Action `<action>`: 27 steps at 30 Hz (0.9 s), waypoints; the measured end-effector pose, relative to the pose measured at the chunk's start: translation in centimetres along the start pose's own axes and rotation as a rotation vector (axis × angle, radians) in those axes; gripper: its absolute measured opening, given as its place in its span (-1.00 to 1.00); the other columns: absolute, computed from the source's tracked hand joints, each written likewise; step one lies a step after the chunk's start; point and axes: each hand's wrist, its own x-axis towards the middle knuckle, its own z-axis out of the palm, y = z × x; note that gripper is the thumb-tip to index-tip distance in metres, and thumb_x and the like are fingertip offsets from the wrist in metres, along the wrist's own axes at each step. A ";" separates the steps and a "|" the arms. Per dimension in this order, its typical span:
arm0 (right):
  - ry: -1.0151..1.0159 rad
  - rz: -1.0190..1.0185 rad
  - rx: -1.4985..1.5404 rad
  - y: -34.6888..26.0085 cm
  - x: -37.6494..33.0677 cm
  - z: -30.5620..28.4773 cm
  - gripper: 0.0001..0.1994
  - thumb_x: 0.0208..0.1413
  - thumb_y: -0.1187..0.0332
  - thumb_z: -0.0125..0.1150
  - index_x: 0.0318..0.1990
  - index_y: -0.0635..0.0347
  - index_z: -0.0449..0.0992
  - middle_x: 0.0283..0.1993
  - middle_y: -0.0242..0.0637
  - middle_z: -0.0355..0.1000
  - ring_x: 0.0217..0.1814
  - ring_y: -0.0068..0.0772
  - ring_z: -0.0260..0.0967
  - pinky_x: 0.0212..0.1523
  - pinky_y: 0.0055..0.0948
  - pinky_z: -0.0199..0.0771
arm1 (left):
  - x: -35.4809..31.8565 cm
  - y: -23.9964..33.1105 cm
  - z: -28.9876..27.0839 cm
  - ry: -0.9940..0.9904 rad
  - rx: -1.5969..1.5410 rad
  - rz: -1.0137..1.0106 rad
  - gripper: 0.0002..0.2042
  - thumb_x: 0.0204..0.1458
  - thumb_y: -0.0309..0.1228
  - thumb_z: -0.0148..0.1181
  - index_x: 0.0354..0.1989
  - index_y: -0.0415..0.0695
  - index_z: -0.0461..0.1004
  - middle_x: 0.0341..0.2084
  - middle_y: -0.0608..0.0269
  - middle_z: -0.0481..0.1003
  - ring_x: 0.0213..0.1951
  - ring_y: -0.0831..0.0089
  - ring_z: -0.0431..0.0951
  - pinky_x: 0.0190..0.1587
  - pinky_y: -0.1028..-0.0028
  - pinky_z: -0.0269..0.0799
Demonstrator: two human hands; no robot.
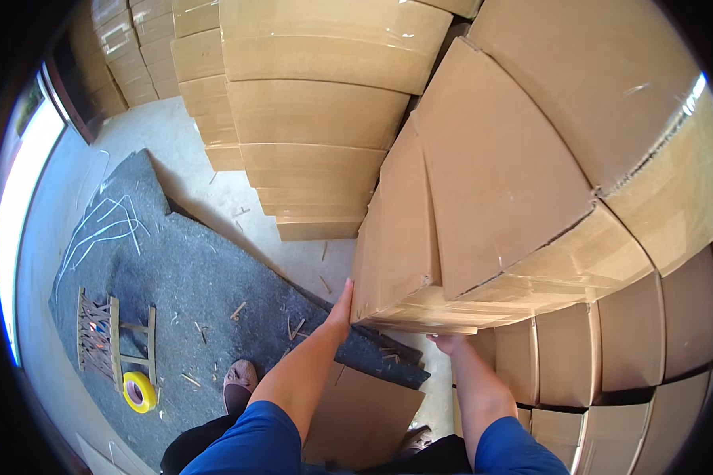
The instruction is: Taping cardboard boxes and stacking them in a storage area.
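Note:
A brown cardboard box, sealed with clear tape, forms the lower near end of a tall column of boxes. My left hand presses against its left side, fingers stretched up along the cardboard. Beneath the lower right edge, my right hand grips the same box; its fingertips are partly hidden by it. The box sits between both hands, close against a larger carton. A thin cardboard edge sticks out along its bottom. Whether the box bears on anything below cannot be seen.
Stacked cartons rise ahead, with more boxes at right. A dark grey mat covers the floor at left, holding a small wooden stool, a yellow tape roll and white straps. Flat cardboard lies near my feet.

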 end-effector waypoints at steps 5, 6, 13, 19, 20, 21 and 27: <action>0.023 0.019 0.110 0.0 -1.2 0.3 -0.43 0.23 -0.15 -0.11 0.34 -0.20 0.20 0.51 -0.40 0.04 0.52 -0.19 -0.11 0.39 0.23 -0.20 | -1.6 0.2 0.3 -0.029 -0.017 -0.026 -0.16 0.16 0.36 -0.24 0.44 -0.04 0.09 0.39 0.27 0.19 0.41 0.34 0.11 0.40 0.31 -0.05; 0.013 -0.001 0.075 0.1 -1.3 0.3 -0.40 0.23 -0.17 -0.12 0.35 -0.18 0.19 0.51 -0.37 0.02 0.53 -0.15 -0.13 0.41 0.25 -0.24 | -1.8 0.4 0.4 -0.038 -0.003 -0.023 -0.17 0.16 0.38 -0.27 0.43 0.00 0.13 0.36 0.31 0.23 0.38 0.36 0.15 0.37 0.30 0.05; 0.041 -0.071 0.035 -1.4 -3.2 -0.1 -0.42 0.21 -0.19 -0.10 0.28 -0.14 0.27 0.42 -0.30 0.17 0.40 -0.15 0.09 0.27 0.21 0.06 | -4.0 1.5 2.9 -0.057 0.012 -0.034 -0.14 0.16 0.37 -0.28 0.44 -0.07 0.07 0.42 0.28 0.13 0.44 0.37 0.02 0.43 0.35 -0.20; -0.068 -0.138 0.013 -1.6 -4.6 1.3 -0.50 0.14 -0.26 -0.03 0.02 -0.14 0.46 -0.05 -0.39 0.48 -0.18 -0.32 0.34 -0.27 -0.27 0.28 | -6.5 3.2 3.6 -0.041 0.004 -0.046 -0.16 0.18 0.35 -0.29 0.45 -0.07 0.05 0.41 0.26 0.14 0.43 0.35 0.04 0.43 0.33 -0.17; -0.150 -0.116 0.041 -0.9 -4.8 1.8 -0.49 0.14 -0.25 -0.02 0.03 -0.12 0.45 -0.04 -0.40 0.47 -0.17 -0.33 0.34 -0.25 -0.27 0.30 | -7.1 3.4 2.8 -0.044 -0.021 -0.054 -0.16 0.19 0.34 -0.28 0.45 -0.07 0.05 0.40 0.24 0.16 0.42 0.35 0.07 0.42 0.33 -0.14; -0.235 -0.107 0.065 -1.1 -4.9 2.3 -0.48 0.15 -0.25 -0.02 0.04 -0.10 0.44 -0.03 -0.41 0.47 -0.16 -0.35 0.35 -0.24 -0.26 0.32 | -6.9 4.0 2.6 -0.056 -0.045 -0.051 -0.17 0.19 0.34 -0.27 0.45 -0.07 0.06 0.39 0.23 0.17 0.41 0.34 0.09 0.42 0.32 -0.11; -0.105 -0.127 0.086 -2.8 -6.9 2.0 -0.50 0.18 -0.20 -0.02 0.08 -0.09 0.43 0.01 -0.40 0.45 -0.06 -0.36 0.37 -0.11 -0.21 0.38 | -8.2 6.8 4.7 0.010 -0.050 -0.055 -0.17 0.20 0.28 -0.15 0.41 -0.20 0.10 0.35 0.13 0.23 0.35 0.31 0.21 0.35 0.40 0.07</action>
